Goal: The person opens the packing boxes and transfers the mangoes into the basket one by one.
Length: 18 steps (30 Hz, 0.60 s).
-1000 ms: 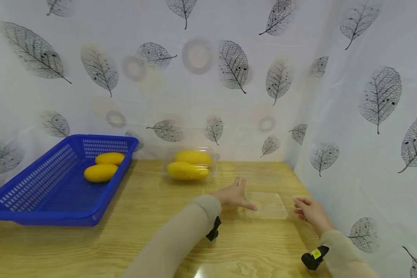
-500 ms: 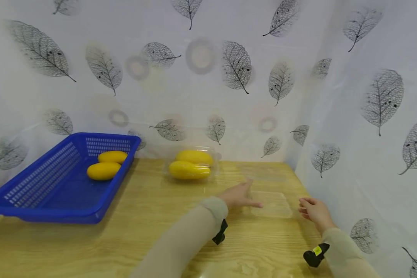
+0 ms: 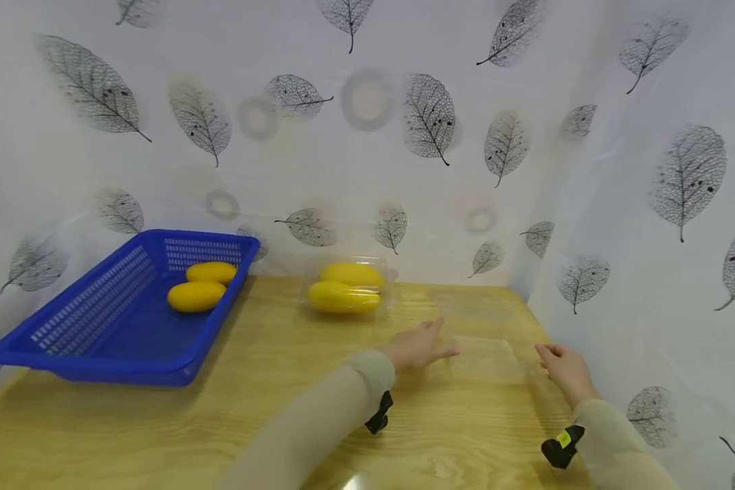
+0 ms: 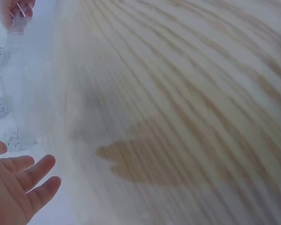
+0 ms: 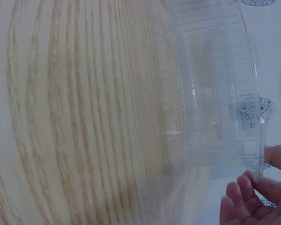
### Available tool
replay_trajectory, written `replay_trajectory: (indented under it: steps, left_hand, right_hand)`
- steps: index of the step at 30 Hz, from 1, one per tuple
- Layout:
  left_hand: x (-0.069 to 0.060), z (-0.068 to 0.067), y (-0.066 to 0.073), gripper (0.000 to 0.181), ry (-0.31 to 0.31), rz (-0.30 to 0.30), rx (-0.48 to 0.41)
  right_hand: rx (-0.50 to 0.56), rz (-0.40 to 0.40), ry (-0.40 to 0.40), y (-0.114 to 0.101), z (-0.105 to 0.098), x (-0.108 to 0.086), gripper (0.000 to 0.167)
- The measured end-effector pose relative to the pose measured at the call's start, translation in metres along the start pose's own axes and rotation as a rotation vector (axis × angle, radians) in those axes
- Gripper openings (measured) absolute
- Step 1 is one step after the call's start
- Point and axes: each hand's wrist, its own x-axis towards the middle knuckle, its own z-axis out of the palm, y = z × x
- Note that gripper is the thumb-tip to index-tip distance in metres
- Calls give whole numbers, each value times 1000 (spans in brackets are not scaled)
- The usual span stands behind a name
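A clear plastic clamshell box point(image 3: 490, 361) stands at the right of the wooden table. My right hand point(image 3: 565, 373) pinches its rim between thumb and fingers at the right side; the right wrist view shows this grip on the box point(image 5: 215, 89). My left hand point(image 3: 418, 346) is held at the box's left side, fingers spread and straight. In the left wrist view the fingers of my left hand point(image 4: 23, 183) are apart and hold nothing. Whether the left thumb touches the box I cannot tell. The box is see-through, so its lid is hard to make out.
A second clear box point(image 3: 387, 289) holding yellow oval fruits point(image 3: 344, 297) stands at the back middle. On the left sits a blue plastic basket point(image 3: 186, 367) with two more yellow fruits point(image 3: 196, 297). A leaf-printed curtain point(image 3: 373, 150) closes off the back and right.
The head view has turned slightly left, so the scene sits farther right. My left hand has drawn a little left from the clear box. My right hand keeps its pinch on the rim.
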Motion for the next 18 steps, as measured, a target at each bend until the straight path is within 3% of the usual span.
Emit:
replay_trajectory:
  steps: [8, 18]
  left_hand:
    - [-24, -27, -26, 82, 30, -46, -30]
    - [-49, -54, -63, 73, 139, -25, 3]
  right_hand:
    - [-139, -66, -1, -27, 2, 1, 69]
    - [-151, -193, 42, -67, 28, 1, 61]
